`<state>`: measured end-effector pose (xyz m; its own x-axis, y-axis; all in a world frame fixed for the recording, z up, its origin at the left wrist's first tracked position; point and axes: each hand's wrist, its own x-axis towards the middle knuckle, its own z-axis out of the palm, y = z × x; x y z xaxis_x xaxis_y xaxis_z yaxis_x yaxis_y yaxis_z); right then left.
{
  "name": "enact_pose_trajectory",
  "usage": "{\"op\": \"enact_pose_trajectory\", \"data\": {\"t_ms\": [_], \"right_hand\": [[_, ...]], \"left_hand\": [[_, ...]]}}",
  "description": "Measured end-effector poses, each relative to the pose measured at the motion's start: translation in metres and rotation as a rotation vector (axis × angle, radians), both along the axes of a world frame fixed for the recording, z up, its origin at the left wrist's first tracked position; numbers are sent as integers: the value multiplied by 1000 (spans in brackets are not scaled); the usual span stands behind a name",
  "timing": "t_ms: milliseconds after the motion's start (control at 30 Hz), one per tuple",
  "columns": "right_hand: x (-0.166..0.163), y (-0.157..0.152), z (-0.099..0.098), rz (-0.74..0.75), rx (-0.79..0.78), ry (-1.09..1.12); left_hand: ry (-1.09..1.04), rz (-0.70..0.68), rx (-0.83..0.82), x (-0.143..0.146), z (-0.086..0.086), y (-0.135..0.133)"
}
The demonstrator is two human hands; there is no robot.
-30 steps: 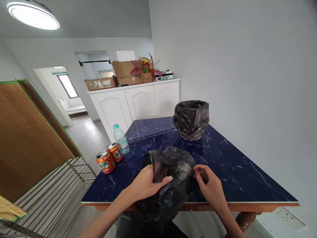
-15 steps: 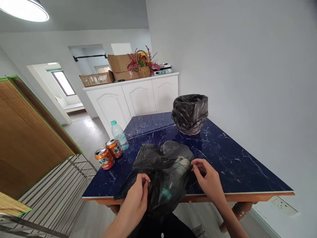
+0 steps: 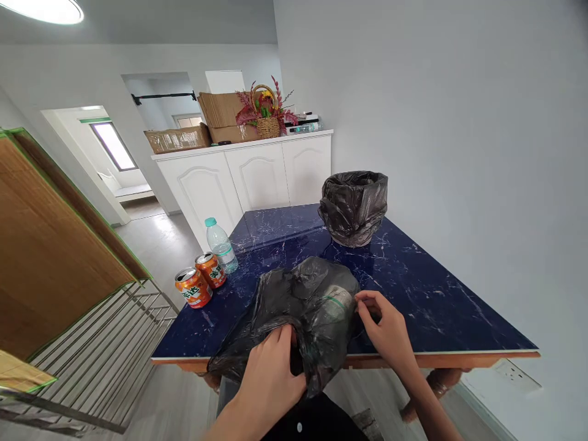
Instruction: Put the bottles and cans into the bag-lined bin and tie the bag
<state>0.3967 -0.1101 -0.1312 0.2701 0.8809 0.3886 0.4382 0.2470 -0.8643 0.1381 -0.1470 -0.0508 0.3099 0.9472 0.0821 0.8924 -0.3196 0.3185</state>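
A thin black plastic bag [image 3: 285,300] lies crumpled at the table's near edge, part of it hanging over. Through its film shows a bottle [image 3: 337,300] with a green band. My left hand [image 3: 275,367] is at the bag's mouth, its bent fingers hooked over the rim and the fingertips hidden inside. On the bag's right side, my right hand [image 3: 386,324] pinches the film between thumb and fingers.
Two orange cans [image 3: 193,288] and a clear bottle with a teal cap [image 3: 221,245] stand at the left edge of the blue marbled table [image 3: 427,300]. A bin lined with a black bag [image 3: 353,208] stands at the back right. Beyond is a white cabinet [image 3: 261,177].
My left hand has moved right and its fingers have gone into the bag's mouth, which now gapes. The teal spot low in the bag is no longer visible. The right hand keeps its pinch.
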Motion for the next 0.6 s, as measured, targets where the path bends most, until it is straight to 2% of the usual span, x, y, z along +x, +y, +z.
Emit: {"op": "enact_pose_trajectory", "data": {"t_ms": [133,267,367,500,600], "right_hand": [[0,-1,0,-5,17,-4],[0,0,1,-2,63,-67],[-1,2,-1,64,25,-133],[-5,4,-7,185,-44,-260],[-7,6,-12,209,-56,-374]], "left_hand": [[81,-51,97,3,-10,5],[63,-27,161,-11,-7,5],[-23,-12,285,-27,6,1],[-186,-11,452,-43,32,-7],[-258,62,519,-56,54,-14]]}}
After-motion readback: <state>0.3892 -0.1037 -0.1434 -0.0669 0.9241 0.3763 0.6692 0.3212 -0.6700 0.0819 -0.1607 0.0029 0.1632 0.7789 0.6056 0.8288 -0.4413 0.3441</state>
